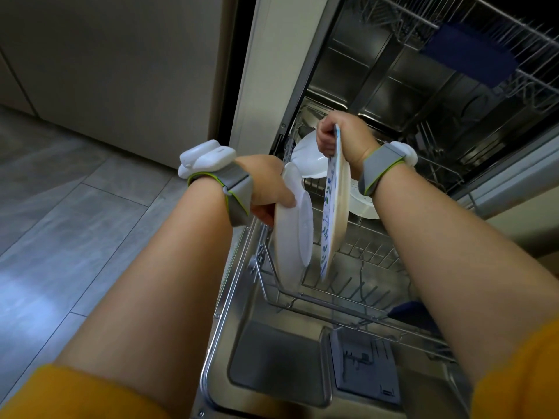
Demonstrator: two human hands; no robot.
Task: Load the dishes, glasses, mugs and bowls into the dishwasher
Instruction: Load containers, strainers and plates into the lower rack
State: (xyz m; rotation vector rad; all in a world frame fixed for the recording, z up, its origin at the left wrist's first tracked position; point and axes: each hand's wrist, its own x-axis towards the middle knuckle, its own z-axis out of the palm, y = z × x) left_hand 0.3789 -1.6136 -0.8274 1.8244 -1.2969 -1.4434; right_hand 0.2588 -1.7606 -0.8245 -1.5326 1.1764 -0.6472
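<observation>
My left hand (266, 189) grips the upper rim of a plain white plate (292, 234), held on edge over the front left of the lower rack (326, 300). My right hand (341, 137) pinches the top of a patterned plate (334, 207) with blue and green marks, also on edge, just right of the white one; its lower edge is down among the rack's tines. A white bowl (308, 155) sits in the rack behind both plates. Another white dish (361, 201) shows past the patterned plate.
The dishwasher door (272, 352) lies open below me, with the detergent compartment (363, 364) near its front. The upper rack (496, 34) is pulled out at the top right and holds a dark blue item (472, 52). Tiled floor and a cabinet lie to the left.
</observation>
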